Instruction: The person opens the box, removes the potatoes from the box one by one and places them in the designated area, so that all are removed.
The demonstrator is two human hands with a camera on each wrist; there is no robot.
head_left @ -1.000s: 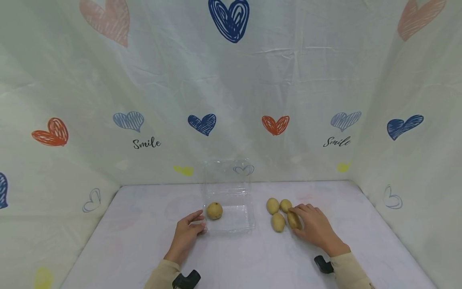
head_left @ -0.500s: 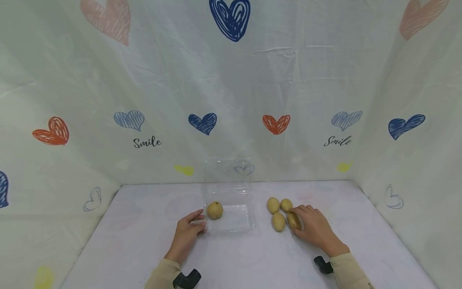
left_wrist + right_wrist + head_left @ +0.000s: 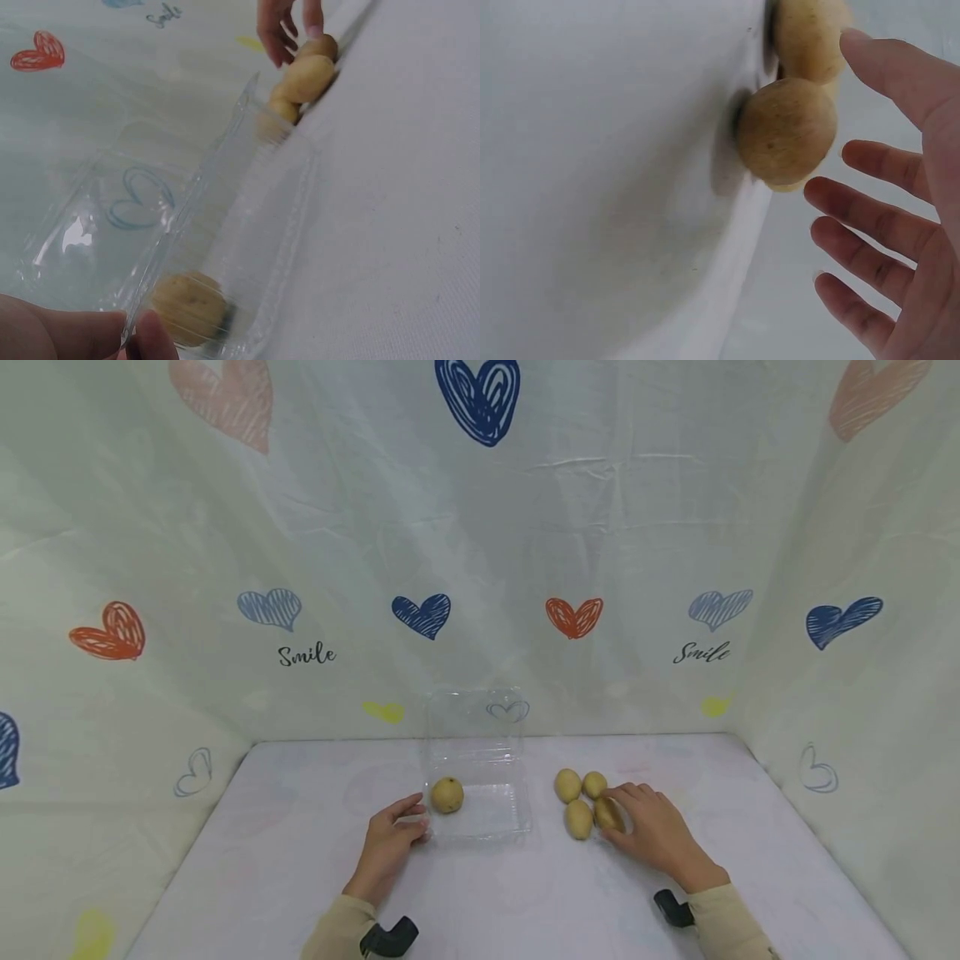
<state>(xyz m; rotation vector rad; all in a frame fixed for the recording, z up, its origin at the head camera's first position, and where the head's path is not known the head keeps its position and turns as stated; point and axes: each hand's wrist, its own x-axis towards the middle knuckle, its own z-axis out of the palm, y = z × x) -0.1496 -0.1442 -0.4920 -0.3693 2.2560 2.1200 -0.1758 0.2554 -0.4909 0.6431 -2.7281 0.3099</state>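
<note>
A clear plastic clamshell box [image 3: 480, 818] stands on the table with its lid raised at the back and one potato [image 3: 447, 795] inside, at the left. My left hand [image 3: 392, 843] pinches the box's left rim between thumb and fingers, as the left wrist view shows. To the right of the box several potatoes [image 3: 578, 819] lie in a cluster. My right hand [image 3: 656, 831] is at the nearest right potato [image 3: 787, 132], its thumb and fingers spread about it. In the right wrist view the fingers [image 3: 870, 210] are extended and apart.
The white-covered table [image 3: 480, 910] ends against a white curtain [image 3: 637, 527] printed with hearts and "Smile". Black camera mounts [image 3: 390, 937] sit at both wrists.
The potato by my right hand has shifted slightly left toward the cluster, and the right thumb has moved with it. My left hand stays at the box.
</note>
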